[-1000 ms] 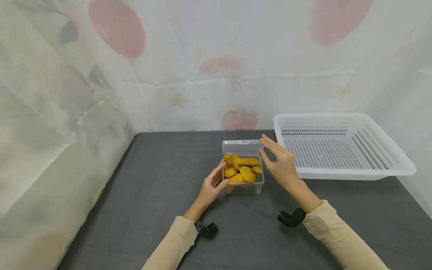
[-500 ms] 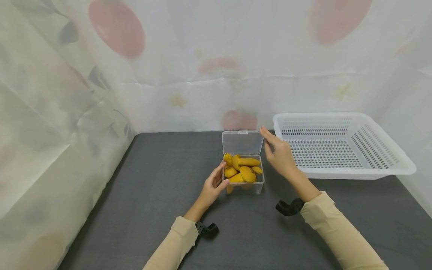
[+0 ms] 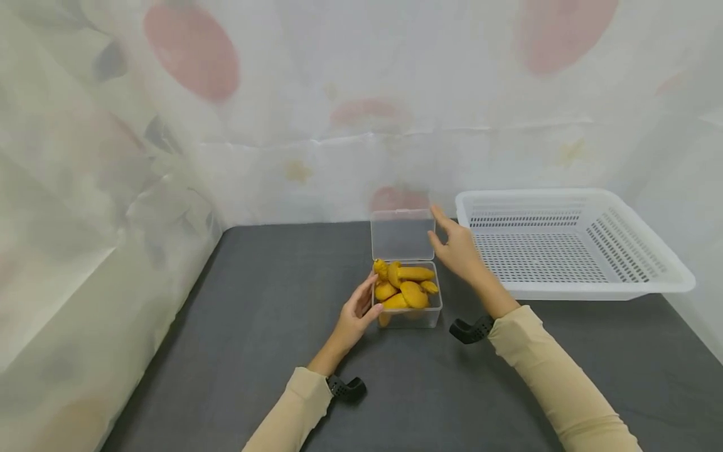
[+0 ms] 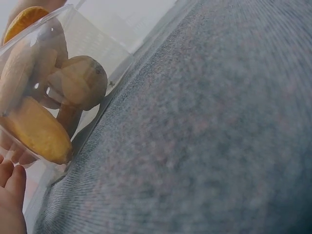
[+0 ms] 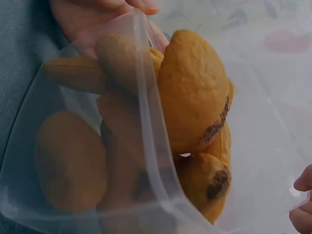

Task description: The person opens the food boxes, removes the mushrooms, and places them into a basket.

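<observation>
A clear plastic box (image 3: 415, 320) with several yellow mushrooms (image 3: 414, 294) in it stands on the dark cloth. Its hinged clear lid (image 3: 403, 235) stands raised at the back. My left hand (image 3: 351, 317) holds the box by its left side, with the thumb at the front left corner. My right hand (image 3: 459, 248) is at the lid's right edge, its thumb and index fingertip touching it. In the right wrist view, fingertips (image 5: 304, 180) lie at the lid's edge. Mushrooms (image 4: 41, 131) show through the box wall in the left wrist view.
A white perforated basket (image 3: 565, 292) stands at the back right, just beyond my right hand. The dark cloth (image 3: 282, 282) covers the table. A pale printed sheet (image 3: 310, 94) hangs behind and along the left side.
The lid has swung further up and back, and my right hand has moved up and slightly left with it. My left hand and the box have stayed in place.
</observation>
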The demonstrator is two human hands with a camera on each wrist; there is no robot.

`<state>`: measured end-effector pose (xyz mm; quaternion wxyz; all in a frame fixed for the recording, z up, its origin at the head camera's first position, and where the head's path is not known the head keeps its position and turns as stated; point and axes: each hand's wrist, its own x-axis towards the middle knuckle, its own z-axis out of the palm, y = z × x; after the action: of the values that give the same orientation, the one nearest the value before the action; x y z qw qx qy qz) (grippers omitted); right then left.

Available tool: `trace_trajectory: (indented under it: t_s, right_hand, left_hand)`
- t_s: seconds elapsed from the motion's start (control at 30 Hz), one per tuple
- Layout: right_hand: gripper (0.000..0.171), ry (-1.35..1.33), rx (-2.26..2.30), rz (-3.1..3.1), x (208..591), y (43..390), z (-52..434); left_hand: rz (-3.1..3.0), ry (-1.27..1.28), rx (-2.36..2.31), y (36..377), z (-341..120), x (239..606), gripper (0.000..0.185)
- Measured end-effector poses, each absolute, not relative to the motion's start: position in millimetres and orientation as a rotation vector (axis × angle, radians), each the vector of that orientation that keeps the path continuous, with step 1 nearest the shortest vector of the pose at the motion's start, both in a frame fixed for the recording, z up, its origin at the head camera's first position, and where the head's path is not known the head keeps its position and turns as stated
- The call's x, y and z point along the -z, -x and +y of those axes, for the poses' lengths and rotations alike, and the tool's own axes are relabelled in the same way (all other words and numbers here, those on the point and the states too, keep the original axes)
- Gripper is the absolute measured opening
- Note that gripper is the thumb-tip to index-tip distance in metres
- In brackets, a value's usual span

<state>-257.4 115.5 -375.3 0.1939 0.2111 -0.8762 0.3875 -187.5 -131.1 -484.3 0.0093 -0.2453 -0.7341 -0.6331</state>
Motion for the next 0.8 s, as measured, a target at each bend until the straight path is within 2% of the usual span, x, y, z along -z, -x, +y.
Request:
trace_trajectory:
  t_s: [0.47,0.8]
  right_hand:
    - [0.070,-0.528,-1.237,-2.599,384,268,107]
    - [0.070,-0.501,-1.302,-2.590,388,263,112]
  left_hand:
    - [-2.289,0.742,2.013,185,-129,485,0.060]
    - [-2.275,0.775,2.015,188,-130,484,0.060]
